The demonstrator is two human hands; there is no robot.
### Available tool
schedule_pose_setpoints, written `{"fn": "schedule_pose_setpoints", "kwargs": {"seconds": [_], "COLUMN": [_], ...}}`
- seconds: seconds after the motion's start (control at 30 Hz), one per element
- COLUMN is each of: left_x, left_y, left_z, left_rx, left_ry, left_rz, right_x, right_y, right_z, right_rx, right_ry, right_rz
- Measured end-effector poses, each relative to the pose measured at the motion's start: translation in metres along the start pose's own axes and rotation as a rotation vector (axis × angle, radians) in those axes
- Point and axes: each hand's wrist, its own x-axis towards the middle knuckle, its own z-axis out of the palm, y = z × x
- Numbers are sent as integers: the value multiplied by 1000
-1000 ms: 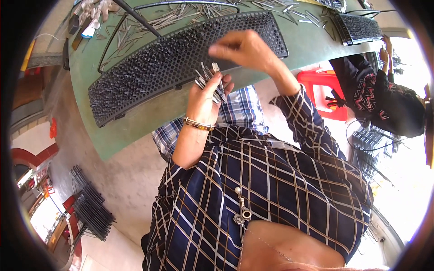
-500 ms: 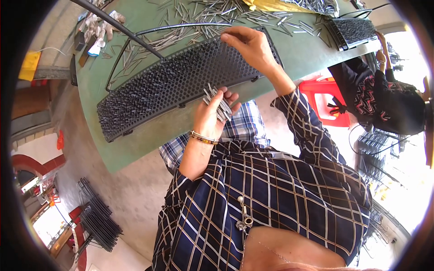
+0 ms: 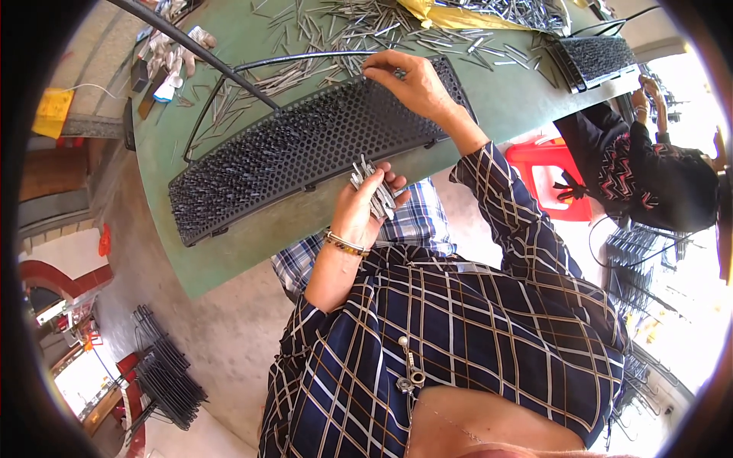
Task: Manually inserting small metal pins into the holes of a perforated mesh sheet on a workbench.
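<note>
A long black perforated panel [image 3: 290, 145] lies across the green table [image 3: 229, 244], many of its holes filled with small metal pins. My left hand [image 3: 365, 208] is at the table's near edge, shut on a bunch of metal pins [image 3: 372, 189] that stick up from the fist. My right hand [image 3: 412, 82] reaches over the panel's far right end, fingertips pinched at its top edge; whether a pin is between them I cannot tell. Loose metal pins [image 3: 359, 23] are scattered over the table beyond the panel.
A black rod [image 3: 198, 53] crosses the table's far left. A second perforated panel [image 3: 595, 57] lies at the far right, where another person [image 3: 657, 175] in dark clothes sits beside a red stool [image 3: 550, 172]. Stacked black panels [image 3: 164, 374] stand on the floor at lower left.
My right hand has moved from the panel's near edge by my left hand out to its far right top edge. My left hand with the pins stayed near the table edge.
</note>
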Motion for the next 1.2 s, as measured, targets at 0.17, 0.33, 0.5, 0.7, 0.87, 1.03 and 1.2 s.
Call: {"fn": "schedule_pose_setpoints", "kwargs": {"seconds": [0.17, 0.33, 0.5, 0.7, 0.87, 1.03, 1.2], "left_x": [-1, 1, 0, 1, 4, 5, 4], "left_y": [-1, -1, 0, 0, 3, 4, 4], "left_z": [-4, 0, -1, -4, -11, -9, -10], "left_rx": [-8, -10, -26, -1, -24, -4, 18], "left_ry": [-9, -13, -28, -54, -69, -66, -86], "left_rz": [4, -4, -8, -10, -11, -28, -18], "right_x": [3, 2, 3, 5, 6, 3, -7], "right_y": [-1, 9, 24, 20, 14, 21, 20], "right_z": [-4, -1, 7, 0, 4, 7, 9], "right_rx": [-21, 10, 235, 115, 99, -65, -227], "right_ry": [-65, -28, 51, -54, -79, -11, -1], "right_rz": [-39, -88, 7, 48, -2, -170, -282]}}
